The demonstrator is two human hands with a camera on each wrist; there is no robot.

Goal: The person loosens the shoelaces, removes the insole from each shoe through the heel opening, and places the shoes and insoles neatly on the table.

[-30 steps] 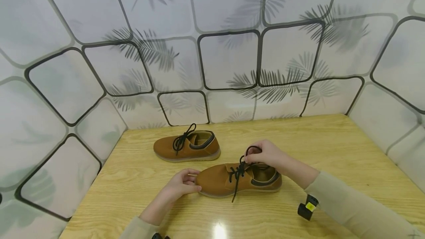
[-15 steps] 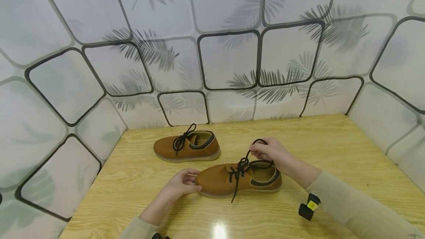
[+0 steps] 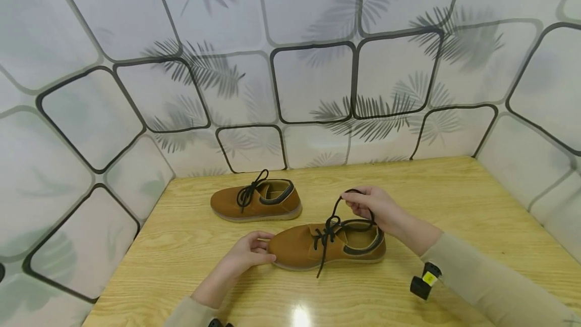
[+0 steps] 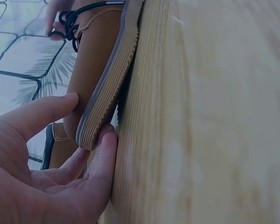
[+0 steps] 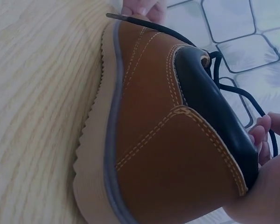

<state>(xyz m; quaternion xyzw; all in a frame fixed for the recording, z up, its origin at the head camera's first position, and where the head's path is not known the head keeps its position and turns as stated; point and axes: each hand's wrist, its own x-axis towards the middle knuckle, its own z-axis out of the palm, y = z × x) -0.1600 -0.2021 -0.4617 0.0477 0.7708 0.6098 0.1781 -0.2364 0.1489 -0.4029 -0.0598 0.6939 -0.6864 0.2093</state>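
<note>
In the head view a brown lace-up shoe (image 3: 290,247) stands on the wooden table, toe to the left. My left hand (image 3: 245,252) grips its toe; the left wrist view shows the thumb (image 4: 67,105) against the upper and the fingers (image 4: 102,161) at the sole's edge. Above the shoe's opening, my right hand (image 3: 376,209) pinches a black shoelace (image 5: 246,94) between thumb and fingers. The lace rises from the knot and bends in a loop by the hand. Its other end (image 3: 323,261) hangs over the shoe's near side.
Behind it, a matching brown shoe (image 3: 231,202) with a tied black lace sits on the table (image 3: 436,191), its toe also leftward. A pale patterned wall covering (image 3: 313,85) with leaf prints and dark outlines encloses the table at the back and sides.
My right hand has moved up and to the right from near the knot, drawing the lace out into a longer, higher stretch. The left hand and both shoes have stayed in place.
</note>
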